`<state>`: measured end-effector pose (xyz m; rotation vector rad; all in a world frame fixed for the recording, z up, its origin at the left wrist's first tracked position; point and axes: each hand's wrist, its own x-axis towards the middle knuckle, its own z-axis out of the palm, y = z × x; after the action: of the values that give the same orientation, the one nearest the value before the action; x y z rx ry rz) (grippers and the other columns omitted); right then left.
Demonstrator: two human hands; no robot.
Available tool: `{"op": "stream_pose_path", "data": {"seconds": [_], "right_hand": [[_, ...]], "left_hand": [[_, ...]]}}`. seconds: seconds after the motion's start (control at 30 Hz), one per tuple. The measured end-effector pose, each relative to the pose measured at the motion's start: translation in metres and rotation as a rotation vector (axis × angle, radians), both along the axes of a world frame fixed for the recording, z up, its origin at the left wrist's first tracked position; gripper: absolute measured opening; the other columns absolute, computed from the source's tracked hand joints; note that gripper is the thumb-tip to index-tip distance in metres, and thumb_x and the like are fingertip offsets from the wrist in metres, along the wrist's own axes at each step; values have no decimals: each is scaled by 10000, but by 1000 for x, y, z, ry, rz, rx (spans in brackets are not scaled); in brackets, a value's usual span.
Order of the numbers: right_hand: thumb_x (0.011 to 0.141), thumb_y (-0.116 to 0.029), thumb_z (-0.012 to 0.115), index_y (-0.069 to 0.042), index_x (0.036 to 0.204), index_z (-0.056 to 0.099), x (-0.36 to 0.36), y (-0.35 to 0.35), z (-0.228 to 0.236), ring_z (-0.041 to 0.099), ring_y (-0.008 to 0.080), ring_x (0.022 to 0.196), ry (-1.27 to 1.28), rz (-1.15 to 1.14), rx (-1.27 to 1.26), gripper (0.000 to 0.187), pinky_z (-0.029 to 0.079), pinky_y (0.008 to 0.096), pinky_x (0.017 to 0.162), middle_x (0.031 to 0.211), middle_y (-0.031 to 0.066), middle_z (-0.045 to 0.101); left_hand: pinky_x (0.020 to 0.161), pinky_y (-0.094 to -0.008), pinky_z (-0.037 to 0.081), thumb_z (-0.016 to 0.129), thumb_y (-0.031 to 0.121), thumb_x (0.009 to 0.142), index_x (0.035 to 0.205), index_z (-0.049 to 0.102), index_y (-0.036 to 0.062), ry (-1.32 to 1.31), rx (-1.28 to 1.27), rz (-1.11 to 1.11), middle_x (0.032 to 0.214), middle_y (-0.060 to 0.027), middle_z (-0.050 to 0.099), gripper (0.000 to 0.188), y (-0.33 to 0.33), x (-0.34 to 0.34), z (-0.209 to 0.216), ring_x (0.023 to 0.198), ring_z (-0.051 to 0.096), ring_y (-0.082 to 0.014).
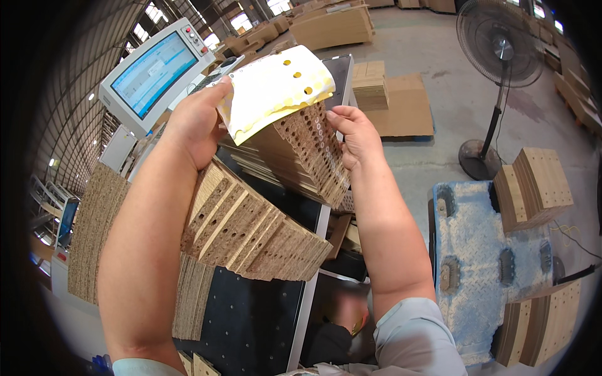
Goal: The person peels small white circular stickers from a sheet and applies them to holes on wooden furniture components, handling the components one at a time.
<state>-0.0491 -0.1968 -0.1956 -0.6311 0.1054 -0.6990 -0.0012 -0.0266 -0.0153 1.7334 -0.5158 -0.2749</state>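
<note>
My left hand (199,122) grips the left edge of a white and yellow paper sheet (276,84) with several round holes or dots. The sheet lies across the top of a tall stack of particle boards (307,147) whose edges carry rows of drilled holes. A line of small pale rings runs down the stack's right side. Close against that side is my right hand (357,135), thumb and forefinger pinched together; whatever they hold is hidden. Below my left forearm, a second, fanned row of drilled boards (251,232) stands on the black table (244,319).
A monitor console (157,69) stands at the far left. On the right are a blue pallet (476,257) with board stacks (542,182) and a pedestal fan (498,53). Cardboard (407,106) lies on the floor beyond. A blurred shape with dark cloth shows below the table edge.
</note>
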Motion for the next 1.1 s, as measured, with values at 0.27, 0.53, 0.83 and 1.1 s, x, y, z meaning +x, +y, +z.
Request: {"op": "stream_pose_path", "data": {"seconds": [0.27,0.53,0.83,1.1], "right_hand": [[824,-43,641,-26,866,643,-49,18,73,562,131,822,-372,-716,-342,46,450,280,746,825,22,621],[756,-69,616,-8,820,672,-36,12,159,592,317,804,-113,-747,-1515,105,476,381,726,820,142,640],[711,-21,569,-11,800,659,-41,20,171,598,324,781,72,-565,-1749,128,484,392,695,803,139,637],[728,-18,559,-37,769,635,-38,31,155,569,301,824,75,-716,-1706,89,477,390,727,803,98,604]], "left_hand": [[741,-334,469,533,325,919,1200,501,51,-103,61,-118,1076,-65,620,393,11,-11,-2,940,609,-152],[876,-328,395,587,255,881,1196,522,74,-43,-31,-260,1085,-52,612,369,10,-14,-2,1026,543,-164],[930,-312,382,564,233,902,1164,563,60,-3,4,-225,1084,-43,627,314,9,-23,0,1016,564,-150],[904,-302,412,514,216,933,1124,564,61,32,13,-245,1070,-44,629,251,6,-16,-3,986,580,-144]]}}
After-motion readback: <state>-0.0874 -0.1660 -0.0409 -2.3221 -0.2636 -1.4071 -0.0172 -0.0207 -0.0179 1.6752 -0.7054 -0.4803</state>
